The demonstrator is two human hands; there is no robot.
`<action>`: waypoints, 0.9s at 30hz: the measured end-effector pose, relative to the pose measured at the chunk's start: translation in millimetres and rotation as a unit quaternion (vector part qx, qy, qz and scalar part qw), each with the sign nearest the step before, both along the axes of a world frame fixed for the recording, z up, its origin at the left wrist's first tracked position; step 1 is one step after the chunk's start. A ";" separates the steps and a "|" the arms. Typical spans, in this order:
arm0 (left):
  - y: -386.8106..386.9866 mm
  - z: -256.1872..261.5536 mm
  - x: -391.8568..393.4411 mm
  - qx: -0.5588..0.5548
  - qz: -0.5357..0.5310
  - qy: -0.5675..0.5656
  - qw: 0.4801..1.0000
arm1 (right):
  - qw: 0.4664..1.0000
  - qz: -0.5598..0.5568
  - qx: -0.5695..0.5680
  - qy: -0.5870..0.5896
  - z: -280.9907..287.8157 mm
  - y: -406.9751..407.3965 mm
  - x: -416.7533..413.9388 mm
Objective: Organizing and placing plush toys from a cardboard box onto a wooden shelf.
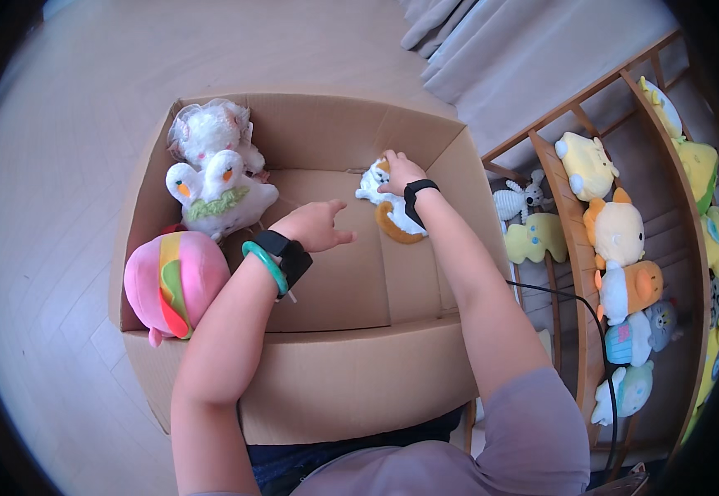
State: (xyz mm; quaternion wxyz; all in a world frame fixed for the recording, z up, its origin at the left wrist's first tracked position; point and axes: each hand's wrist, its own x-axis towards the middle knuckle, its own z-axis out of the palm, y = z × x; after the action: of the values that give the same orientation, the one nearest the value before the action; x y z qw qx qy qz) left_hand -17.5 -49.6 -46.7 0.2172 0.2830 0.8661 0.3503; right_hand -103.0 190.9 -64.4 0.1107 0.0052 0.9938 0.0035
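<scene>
My right hand [404, 172] grips the head end of a white and orange-brown plush cat [400, 208], which is in the right part of an open cardboard box [359, 384]. The thumb is on the near side of its head and the other fingers curl over the top. The cat's brown tail curves below its body. My left hand [314, 225] hovers over the middle of the box, fingers apart and holding nothing. Left of it, inside the box, sits a white two-headed swan plush [229, 198]. Behind that is a fluffy white plush with a lace bonnet [210, 136].
A pink plush [176, 279] with burger-like layers fills the box's near left corner, beside my left forearm. To the right stands a wooden shelf rack [582, 297] holding several plush toys. A black cable [607, 372] runs past it. Grey curtains [520, 56] hang behind.
</scene>
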 end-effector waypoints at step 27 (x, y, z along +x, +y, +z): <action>-4.0 -2.6 -1.7 0.001 0.005 -0.046 0.999 | 0.909 0.177 0.033 0.375 238.6 6.4 163.4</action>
State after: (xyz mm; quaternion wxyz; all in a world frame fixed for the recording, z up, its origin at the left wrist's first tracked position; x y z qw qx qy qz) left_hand -19.2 -53.7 -49.3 0.2548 0.2626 0.8561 0.3649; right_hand 60.4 197.3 174.2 -0.2730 -0.1666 0.9460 0.0538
